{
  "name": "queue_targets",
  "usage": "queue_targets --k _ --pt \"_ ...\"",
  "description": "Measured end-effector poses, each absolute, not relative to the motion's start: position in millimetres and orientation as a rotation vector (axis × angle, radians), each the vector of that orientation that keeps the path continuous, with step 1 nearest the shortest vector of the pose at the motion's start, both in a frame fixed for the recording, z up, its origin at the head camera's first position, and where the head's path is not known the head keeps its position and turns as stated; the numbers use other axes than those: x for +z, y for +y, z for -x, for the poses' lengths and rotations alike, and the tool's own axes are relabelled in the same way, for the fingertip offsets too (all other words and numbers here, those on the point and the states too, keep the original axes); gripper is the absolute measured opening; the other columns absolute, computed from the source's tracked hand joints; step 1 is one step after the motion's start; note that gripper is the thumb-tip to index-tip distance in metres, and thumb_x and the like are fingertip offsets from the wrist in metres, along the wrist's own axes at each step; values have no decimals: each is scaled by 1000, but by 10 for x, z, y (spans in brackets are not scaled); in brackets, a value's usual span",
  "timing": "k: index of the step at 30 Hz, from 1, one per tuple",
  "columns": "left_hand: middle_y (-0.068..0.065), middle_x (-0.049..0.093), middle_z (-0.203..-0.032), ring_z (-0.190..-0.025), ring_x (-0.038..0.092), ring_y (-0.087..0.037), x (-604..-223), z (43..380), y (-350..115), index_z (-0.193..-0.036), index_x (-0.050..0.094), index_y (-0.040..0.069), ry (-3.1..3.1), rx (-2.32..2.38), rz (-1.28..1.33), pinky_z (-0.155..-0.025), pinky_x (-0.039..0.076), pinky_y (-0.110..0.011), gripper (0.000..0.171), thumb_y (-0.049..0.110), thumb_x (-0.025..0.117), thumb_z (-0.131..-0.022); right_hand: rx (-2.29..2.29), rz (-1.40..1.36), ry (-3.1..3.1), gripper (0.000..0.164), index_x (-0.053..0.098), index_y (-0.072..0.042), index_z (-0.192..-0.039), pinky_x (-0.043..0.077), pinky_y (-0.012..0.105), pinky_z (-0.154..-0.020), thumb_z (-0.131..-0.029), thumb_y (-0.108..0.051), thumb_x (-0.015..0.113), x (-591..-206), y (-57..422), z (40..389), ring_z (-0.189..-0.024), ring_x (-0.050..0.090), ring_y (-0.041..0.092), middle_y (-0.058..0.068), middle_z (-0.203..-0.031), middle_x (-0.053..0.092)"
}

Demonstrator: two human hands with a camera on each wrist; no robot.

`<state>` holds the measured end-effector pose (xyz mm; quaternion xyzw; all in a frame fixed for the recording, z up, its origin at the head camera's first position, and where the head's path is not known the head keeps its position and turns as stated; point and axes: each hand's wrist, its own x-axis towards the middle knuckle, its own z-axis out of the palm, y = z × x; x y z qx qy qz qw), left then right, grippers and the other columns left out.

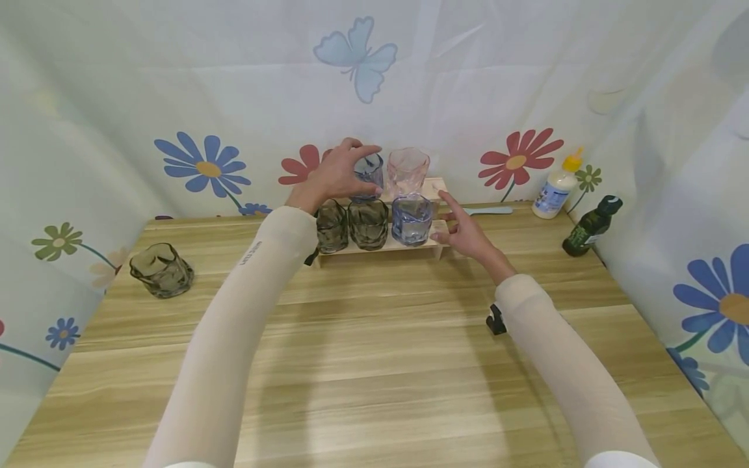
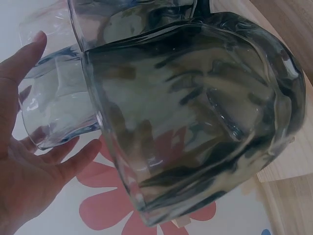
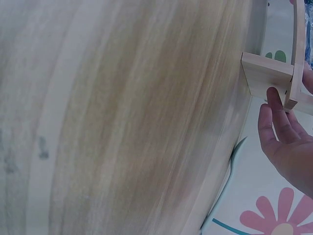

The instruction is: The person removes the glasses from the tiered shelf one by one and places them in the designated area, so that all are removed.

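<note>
A two-tier wooden rack (image 1: 386, 249) holds several wavy glasses. On its upper tier, my left hand (image 1: 336, 170) grips a blue-grey glass (image 1: 368, 170), thumb on one side and fingers on the other. The left wrist view shows this glass (image 2: 61, 98) between thumb and fingers, partly behind a dark smoky glass (image 2: 195, 112). Beside it stands a pink glass (image 1: 407, 170). Below are two smoky glasses (image 1: 368, 225) and a blue glass (image 1: 412, 221). My right hand (image 1: 467, 231) holds the rack's right end, fingers against the end piece (image 3: 266, 73).
Another smoky glass (image 1: 162, 270) stands alone on the table at left. At back right are a white bottle with a yellow cap (image 1: 552, 192), a dark green bottle (image 1: 591, 226) and a pale blue flat utensil (image 1: 488, 210). A flowered curtain (image 1: 456, 84) hangs behind.
</note>
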<state>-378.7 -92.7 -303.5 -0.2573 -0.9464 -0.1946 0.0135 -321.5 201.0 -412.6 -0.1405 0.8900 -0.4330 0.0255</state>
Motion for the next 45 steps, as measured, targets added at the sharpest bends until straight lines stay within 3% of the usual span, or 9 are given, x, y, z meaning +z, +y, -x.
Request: queue_targets --k 11,20,33,45 --pt "-23 35 -149 -123 51 -38 -3065 3814 -872 -154 41 19 -2945 -589 819 -105 45 -53 80 35 79 -85 -1352 436 2734 95 11 -29 -162 52 38 -77 -91 -7 72 -4141 2010 3211 -99 61 38 27 -148 44" --pt "-22 35 -148 -118 52 -37 -3056 3811 -843 -154 40 22 -2988 -599 762 -103 47 -54 81 39 78 -85 -1351 433 2730 96 10 -28 -162 53 47 -85 -91 -6 71 -4144 2013 3212 -107 61 44 29 -149 43" --pt "-19 37 -148 -115 52 -36 -3053 3866 -824 -153 41 27 -3031 -631 690 -102 47 -57 82 45 79 -83 -1376 415 2733 96 12 -32 -161 51 32 -71 -90 -6 72 -4137 2018 3225 -92 62 35 28 -143 49" --pt "-19 39 -146 -113 50 -35 -3041 3885 -809 -150 45 26 -3050 -603 667 -102 47 -57 78 44 79 -82 -1348 417 2744 96 11 -32 -161 53 45 -83 -91 -8 72 -4131 2012 3203 -104 62 41 28 -147 46"
